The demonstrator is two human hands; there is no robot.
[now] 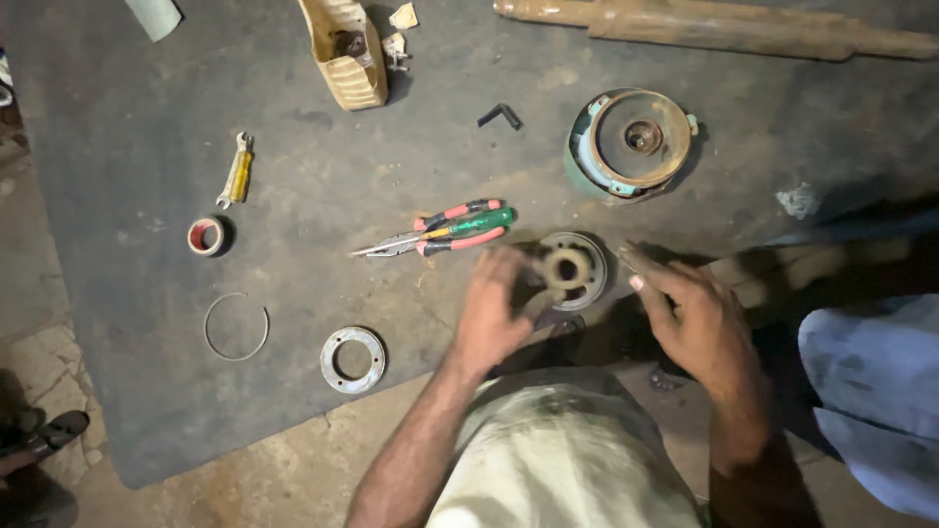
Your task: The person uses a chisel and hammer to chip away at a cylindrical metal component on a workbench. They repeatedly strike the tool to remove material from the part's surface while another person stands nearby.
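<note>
fingers (509,269) left – curled on round metal part (572,269) | right hand (690,318) beside, spread

Dull greys and rust browns, with small spots of red, green and yellow.

Centre: round metal disc (577,269), grey with a tan, rusty ring at its hub, between the left hand (499,308) and right hand (699,318). Just above left: pliers (440,235) with red-and-black handles, beside a screwdriver (469,225) with a green handle. Upper right: motor housing (631,142), teal-green rim, brown rusted face. Left: wrench (237,171), yellow grip with silver ends; tape roll (205,236), red inside, whitish edge. Lower left: thin grey wire ring (236,327) and flat silver-grey ring (353,359). Top: tan woven pouch (344,54); brown wooden pole (714,27). Beneath everything: dark grey mat (147,391), stained.
</note>
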